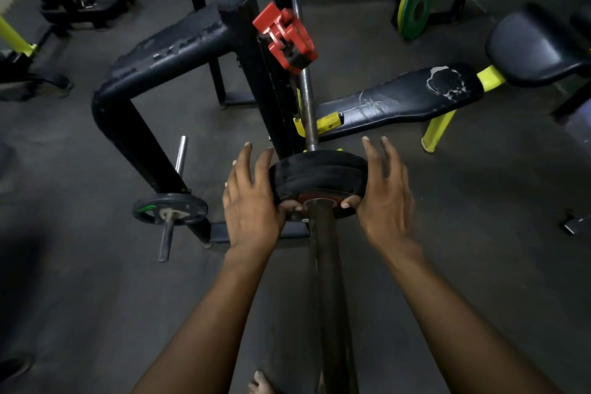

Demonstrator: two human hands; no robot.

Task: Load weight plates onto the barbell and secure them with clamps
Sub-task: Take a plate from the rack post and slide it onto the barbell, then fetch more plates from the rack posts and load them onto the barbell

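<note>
The barbell (331,281) runs from the bottom centre up through the rack. Two black weight plates (319,174) sit side by side on its sleeve. My left hand (252,201) is against the plates' left side and my right hand (383,198) against their right side. Both thumbs press on the near plate's face beside the sleeve, and the fingers of both hands stretch straight past the rim. A red clamp (284,38) sits on the bar further up, well beyond the plates.
A black padded rack frame (172,45) stands to the left, with a small black plate (169,209) on its storage peg. A worn black bench (399,99) with yellow legs lies to the right. A green-and-yellow plate (414,6) stands at the back. My bare foot (260,384) shows at the bottom.
</note>
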